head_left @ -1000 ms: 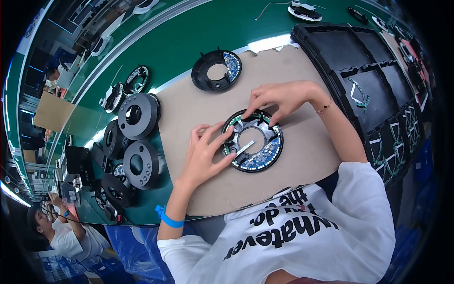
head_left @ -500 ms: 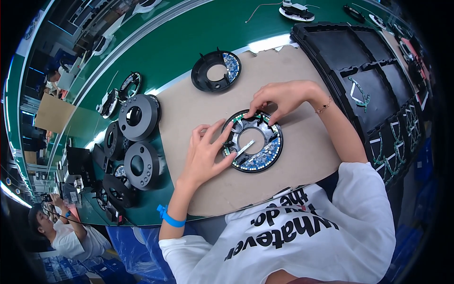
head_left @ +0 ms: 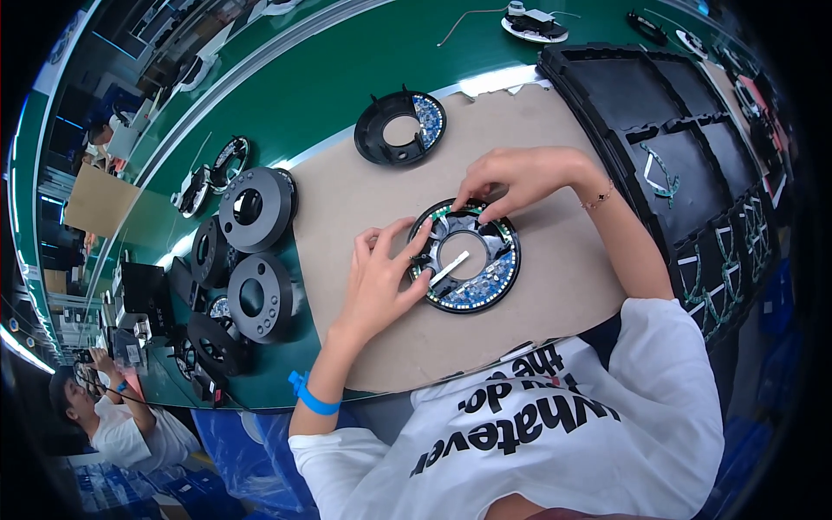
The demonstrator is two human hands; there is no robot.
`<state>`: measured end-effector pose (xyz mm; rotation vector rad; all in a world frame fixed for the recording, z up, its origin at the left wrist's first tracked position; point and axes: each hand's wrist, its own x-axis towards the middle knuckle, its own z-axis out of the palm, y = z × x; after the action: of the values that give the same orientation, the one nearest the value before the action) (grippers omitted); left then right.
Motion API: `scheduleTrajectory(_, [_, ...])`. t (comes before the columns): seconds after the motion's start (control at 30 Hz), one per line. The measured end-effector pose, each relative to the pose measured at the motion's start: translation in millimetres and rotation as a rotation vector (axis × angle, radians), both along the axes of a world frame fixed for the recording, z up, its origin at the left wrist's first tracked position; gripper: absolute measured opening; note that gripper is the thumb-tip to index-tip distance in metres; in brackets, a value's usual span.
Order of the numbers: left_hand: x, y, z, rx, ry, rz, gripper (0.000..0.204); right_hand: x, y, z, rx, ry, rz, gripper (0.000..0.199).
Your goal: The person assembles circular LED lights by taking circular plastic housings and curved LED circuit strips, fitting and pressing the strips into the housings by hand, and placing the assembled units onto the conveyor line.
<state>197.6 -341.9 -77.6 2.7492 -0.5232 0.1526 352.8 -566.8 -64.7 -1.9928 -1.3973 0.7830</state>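
A round black housing (head_left: 485,302) lies on brown cardboard, its centre open, with a blue circuit board (head_left: 487,279) and small light squares round its rim. My left hand (head_left: 374,276) grips its left side, thumb and forefinger spread along the rim. By that thumb's tip, a slim white strip (head_left: 450,269) slants over the central hole. My right hand (head_left: 520,184) bends over the upper rim, forefinger and thumb down on the edge by a green strip section (head_left: 440,213). What lies under those fingertips is hidden.
Another black housing (head_left: 381,143) sits farther back on the cardboard (head_left: 347,195). Grey ring covers (head_left: 260,299) are stacked at the left. A black divided tray (head_left: 598,82) at the right holds several green-and-white strips (head_left: 663,184). Another person (head_left: 130,425) works at the far left.
My right thumb has shifted left and upward along the rim, closer to the forefinger. My left hand keeps its hold on the housing. The whole view has shifted slightly.
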Motion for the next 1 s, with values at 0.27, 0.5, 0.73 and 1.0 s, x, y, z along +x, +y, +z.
scheduleTrajectory(0.27, [2,5,-5,-0.103,0.085,-0.003,0.059,-18,6,14,0.205,-0.327,-0.017,0.034])
scheduleTrajectory(0.5, [5,5,-7,-0.201,0.103,-0.007,0.060,-31,26,-13,0.129,-0.434,-0.124,0.038])
scheduleTrajectory(0.73, [8,7,-6,-0.263,0.056,-0.042,0.055,-31,23,-13,0.140,-0.442,-0.112,0.038])
scheduleTrajectory(1.0, [10,12,-8,-0.273,0.041,-0.032,0.045,-52,35,9,0.412,-0.520,-0.187,0.019])
